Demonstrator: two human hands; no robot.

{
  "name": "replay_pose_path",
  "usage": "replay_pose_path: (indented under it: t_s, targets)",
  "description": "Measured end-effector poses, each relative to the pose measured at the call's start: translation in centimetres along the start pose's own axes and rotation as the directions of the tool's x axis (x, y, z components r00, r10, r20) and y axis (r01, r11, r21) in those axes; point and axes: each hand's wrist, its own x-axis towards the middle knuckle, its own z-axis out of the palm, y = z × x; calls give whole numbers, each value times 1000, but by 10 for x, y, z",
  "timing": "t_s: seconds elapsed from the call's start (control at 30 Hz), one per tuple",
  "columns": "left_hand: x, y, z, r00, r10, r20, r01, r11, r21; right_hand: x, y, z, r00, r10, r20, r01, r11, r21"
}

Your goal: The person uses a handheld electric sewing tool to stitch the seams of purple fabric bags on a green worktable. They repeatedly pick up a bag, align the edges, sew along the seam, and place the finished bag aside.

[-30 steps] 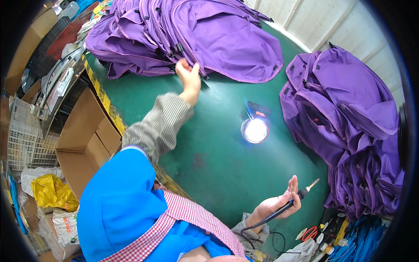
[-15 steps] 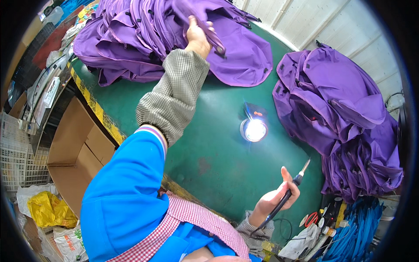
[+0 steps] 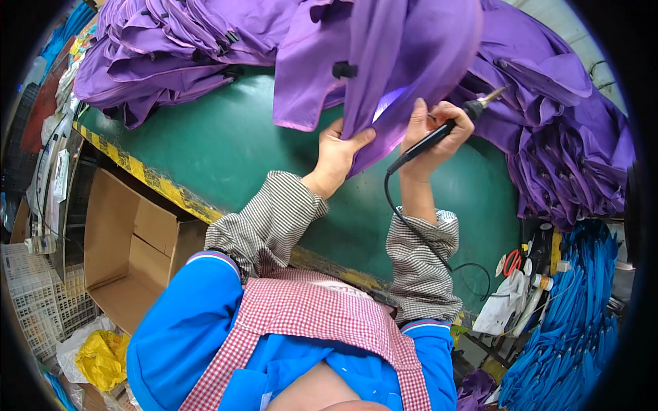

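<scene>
My left hand [image 3: 334,162] is closed on the lower edge of a purple fabric piece [image 3: 411,51], thumb on top. The cloth hangs up and away from the hand, with a black buckle or clip [image 3: 344,70] on it. In my right hand [image 3: 433,144] lies a soldering iron [image 3: 430,142] with a black handle, its metal tip pointing up and right, away from the held edge. The right fingertips are close beside the fabric; whether they touch it I cannot tell. A bright glow shows at the cloth between the hands, and the lamp itself is hidden.
Purple fabric pieces are heaped at the back left [image 3: 171,55] and right [image 3: 569,137] of the green table [image 3: 226,151]. The iron's black cord [image 3: 418,233] loops over my right sleeve. Blue straps [image 3: 569,308] and orange-handled scissors [image 3: 512,262] lie at right, a cardboard box [image 3: 130,246] at left.
My left hand has drawn a purple piece from the far heap toward me. My right hand has moved up and inward with the soldering iron. The lamp is now covered by cloth.
</scene>
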Motion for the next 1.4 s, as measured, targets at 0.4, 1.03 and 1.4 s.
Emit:
replay_pose_path:
  t_s: [0.4,1.03,1.4]
  targets:
    - [-1,9,1,951,-157,266,86,962,258,3,4,-15,995,72,67,-67,994,-82]
    - [1,-12,15,974,-101,202,48,967,252,-67,-50,-105,932,-220,289,281,940,-191]
    - [3,-4,9,973,-44,225,-18,964,264,-55,-64,-111,926,-233,296,290,943,-164]
